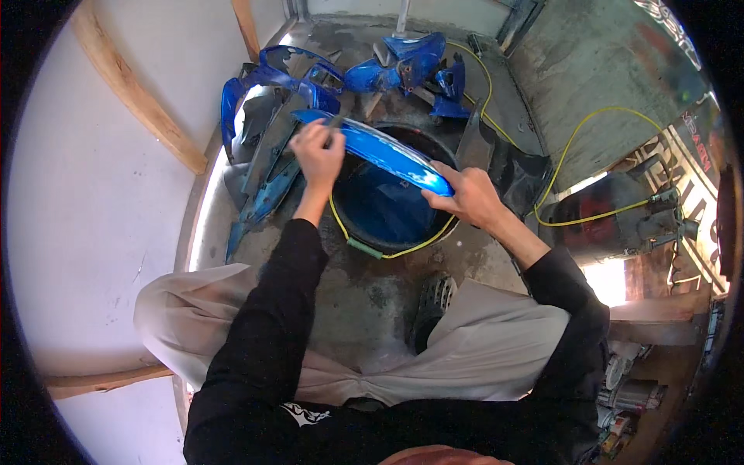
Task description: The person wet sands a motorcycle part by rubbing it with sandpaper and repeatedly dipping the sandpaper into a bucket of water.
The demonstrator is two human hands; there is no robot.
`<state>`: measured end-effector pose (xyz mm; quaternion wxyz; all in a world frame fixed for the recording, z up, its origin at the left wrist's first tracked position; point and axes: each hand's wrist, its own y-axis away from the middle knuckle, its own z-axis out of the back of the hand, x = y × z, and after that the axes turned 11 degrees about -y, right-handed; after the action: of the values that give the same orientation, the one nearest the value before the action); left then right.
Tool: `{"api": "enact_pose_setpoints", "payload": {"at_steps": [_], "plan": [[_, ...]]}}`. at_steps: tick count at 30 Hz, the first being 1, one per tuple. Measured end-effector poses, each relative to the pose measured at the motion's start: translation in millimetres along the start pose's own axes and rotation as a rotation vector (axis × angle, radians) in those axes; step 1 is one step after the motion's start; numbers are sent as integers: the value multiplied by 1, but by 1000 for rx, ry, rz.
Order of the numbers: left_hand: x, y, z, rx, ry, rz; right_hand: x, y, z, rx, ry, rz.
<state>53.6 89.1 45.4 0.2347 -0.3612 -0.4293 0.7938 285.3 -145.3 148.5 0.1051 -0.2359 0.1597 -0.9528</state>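
A long, curved, glossy blue body panel (387, 155), like one from a motorcycle, is held slantwise above a round black tub (418, 133). Its near right end is gripped by my right hand (471, 195), thumb on one side and fingers on the other. Toward the upper left end, my left hand (318, 155) has its fingers curled around a small dark pad (335, 122), which touches the panel or lies right against it. Dark liquid (391, 209) fills part of the tub below. A yellow handle with a green grip (364, 248) lies along the tub's near side.
More blue panels (298, 74) and blue parts (403, 66) lie beyond the tub. Dark panels (271, 155) lean at the left. A yellow hose (573, 147) runs to a dark tank-like machine (597, 213) at the right. Cans (632, 394) stand at lower right.
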Motion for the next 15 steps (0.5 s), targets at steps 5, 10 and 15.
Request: {"api": "enact_pose_setpoints", "payload": {"at_steps": [5,10,15], "plan": [[-50,14,7,15,154,30,-4,8,-2,-1,19,-24],[-147,41,45,123,489,-187,-5,11,3,18,29,-74],[-70,12,16,33,180,-79,-3,10,5,-16,-6,-52]]}}
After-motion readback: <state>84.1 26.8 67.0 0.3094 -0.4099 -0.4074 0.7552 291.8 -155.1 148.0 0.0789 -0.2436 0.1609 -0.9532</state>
